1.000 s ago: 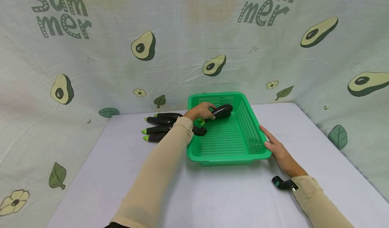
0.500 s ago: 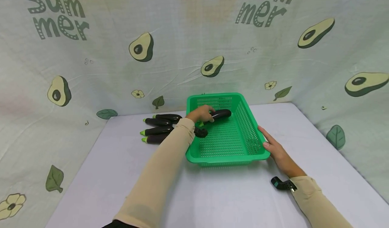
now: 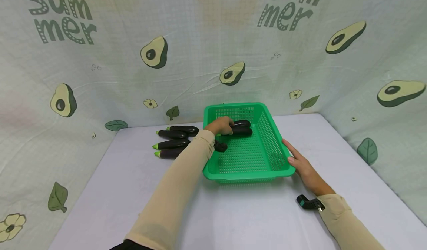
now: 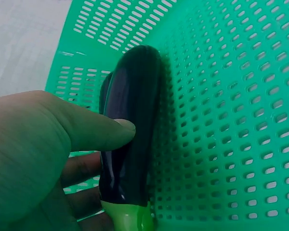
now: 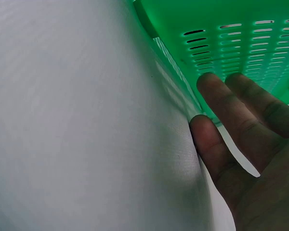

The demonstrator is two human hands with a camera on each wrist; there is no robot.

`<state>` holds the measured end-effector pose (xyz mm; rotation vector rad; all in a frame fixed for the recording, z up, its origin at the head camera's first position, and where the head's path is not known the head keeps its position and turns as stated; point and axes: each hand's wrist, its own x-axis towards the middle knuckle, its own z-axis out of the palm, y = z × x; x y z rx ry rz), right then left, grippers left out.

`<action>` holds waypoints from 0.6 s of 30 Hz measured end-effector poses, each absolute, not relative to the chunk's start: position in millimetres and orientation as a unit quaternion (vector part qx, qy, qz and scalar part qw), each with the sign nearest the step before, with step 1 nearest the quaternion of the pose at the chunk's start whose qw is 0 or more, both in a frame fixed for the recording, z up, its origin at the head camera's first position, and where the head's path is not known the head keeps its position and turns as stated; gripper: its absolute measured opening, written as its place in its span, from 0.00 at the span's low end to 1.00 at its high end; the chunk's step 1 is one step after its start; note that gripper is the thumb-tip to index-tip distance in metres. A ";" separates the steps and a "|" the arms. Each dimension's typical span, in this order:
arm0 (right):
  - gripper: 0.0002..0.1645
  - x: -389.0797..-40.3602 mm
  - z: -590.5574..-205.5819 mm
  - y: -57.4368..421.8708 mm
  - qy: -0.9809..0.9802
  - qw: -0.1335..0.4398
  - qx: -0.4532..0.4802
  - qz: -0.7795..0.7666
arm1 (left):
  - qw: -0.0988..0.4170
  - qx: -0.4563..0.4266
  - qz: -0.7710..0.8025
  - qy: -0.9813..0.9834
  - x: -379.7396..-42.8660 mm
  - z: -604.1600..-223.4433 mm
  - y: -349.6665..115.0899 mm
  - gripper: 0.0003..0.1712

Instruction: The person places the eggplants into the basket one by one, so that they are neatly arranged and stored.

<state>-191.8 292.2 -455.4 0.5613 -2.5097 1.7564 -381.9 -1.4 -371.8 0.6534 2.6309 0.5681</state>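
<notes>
My left hand [image 3: 220,126] is inside the green plastic basket [image 3: 248,176], holding a dark glossy eggplant [image 3: 241,131] low near its floor. In the left wrist view, the thumb lies across this eggplant [image 4: 137,91] and the fingers go round its far side, partly hidden. A second eggplant [image 3: 241,123] lies just behind it in the basket, mostly covered in the left wrist view. My right hand [image 3: 305,170] rests at the basket's right side, thumb at the rim. Its nearly straight fingers touch the perforated outer wall [image 5: 236,45] in the right wrist view.
Several more eggplants [image 3: 171,143] lie side by side on the white table [image 3: 110,190], left of the basket, partly covered by my left sleeve. A printed cloth [image 3: 197,31] hangs behind the table.
My left hand has lowered the eggplant toward the basket floor, in front of the other one, which now shows behind it. My right hand keeps its place on the basket.
</notes>
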 end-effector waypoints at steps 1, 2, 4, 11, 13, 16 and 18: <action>0.35 -192.2 -456.4 292.4 -0.805 0.015 0.181 0.565 | 0.184 0.232 0.199 0.934 -382.0 -372.4 -1.5 0.27; 0.35 -192.6 -457.3 292.7 -0.804 0.016 0.182 0.566 | 0.184 0.231 0.195 0.935 -382.1 -372.9 -1.5 0.27; 0.35 -193.2 -458.6 293.1 -0.802 0.017 0.183 0.568 | 0.179 0.232 0.188 0.938 -381.9 -373.1 -1.7 0.26; 0.35 -194.5 -459.2 292.8 -0.804 0.017 0.181 0.566 | 0.177 0.219 0.164 0.945 -378.8 -370.6 -2.7 0.25; 0.35 -194.4 -459.2 292.6 -0.804 0.016 0.181 0.566 | 0.176 0.218 0.157 0.947 -378.0 -370.3 -2.8 0.25; 0.35 -193.9 -458.6 292.9 -0.807 0.015 0.178 0.563 | 0.173 0.215 0.155 0.949 -377.5 -370.5 -2.2 0.24; 0.35 -193.6 -458.4 293.3 -0.806 0.016 0.179 0.565 | 0.171 0.216 0.157 0.948 -377.0 -370.0 -1.7 0.24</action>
